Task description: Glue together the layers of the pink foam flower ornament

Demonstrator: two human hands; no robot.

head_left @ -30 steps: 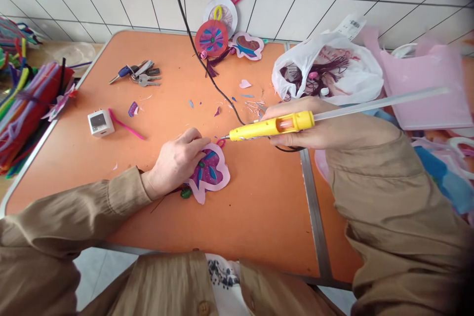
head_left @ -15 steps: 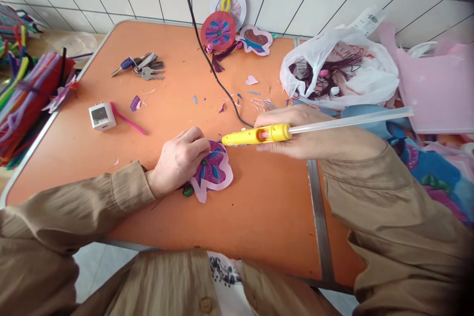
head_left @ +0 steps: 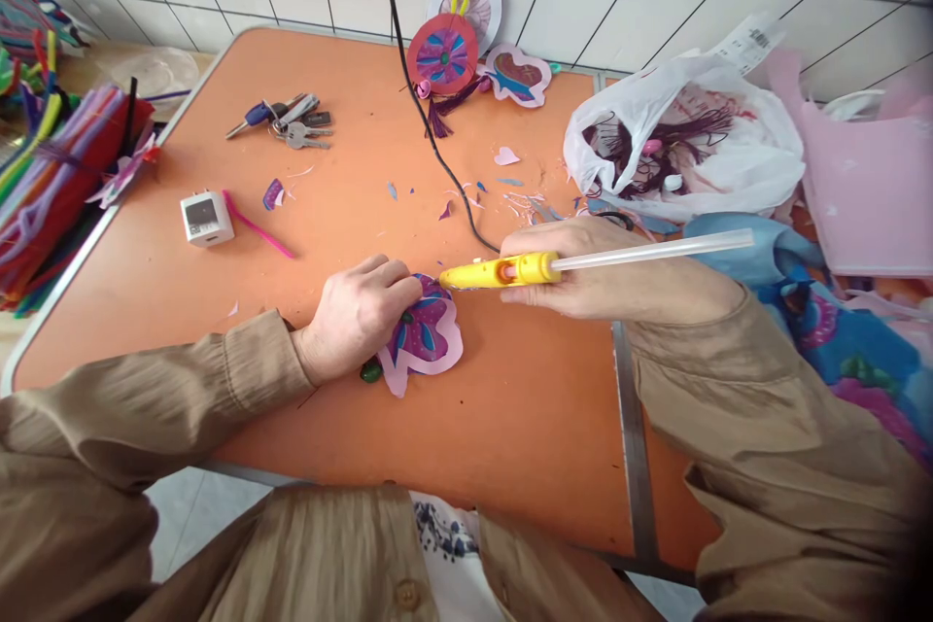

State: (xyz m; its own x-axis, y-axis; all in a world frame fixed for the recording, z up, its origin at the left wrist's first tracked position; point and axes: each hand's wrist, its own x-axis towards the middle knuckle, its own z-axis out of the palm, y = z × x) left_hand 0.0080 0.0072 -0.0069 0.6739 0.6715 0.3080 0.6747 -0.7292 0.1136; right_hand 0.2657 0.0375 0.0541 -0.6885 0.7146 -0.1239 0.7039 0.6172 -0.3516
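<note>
My right hand (head_left: 575, 243) is wrapped round a yellow hot glue gun (head_left: 502, 270), and a clear glue stick (head_left: 656, 249) sticks out of its back end. The gun's tip points left, close to the upper edge of a paper flower cutout (head_left: 430, 335) in purple, blue and pale pink. My left hand (head_left: 364, 311) is closed on the left side of that cutout, holding it on the table; its fingertips are partly hidden. A dark green bead (head_left: 371, 370) lies below the left hand, against the cutout.
Finished paper ornaments (head_left: 442, 53) lean by the tiled wall. Keys (head_left: 288, 121), a white charger plug (head_left: 207, 218) and paper scraps (head_left: 505, 155) lie on the orange table (head_left: 496, 447). A black cord (head_left: 437, 151) crosses to the gun. A white plastic bag (head_left: 743, 146) stands right; pipe cleaners (head_left: 65, 185) left.
The glue gun shifts and turns slightly, its glue stick now angled more toward me and looking shorter. My left hand stays on the cutout. The whole view has shifted a little.
</note>
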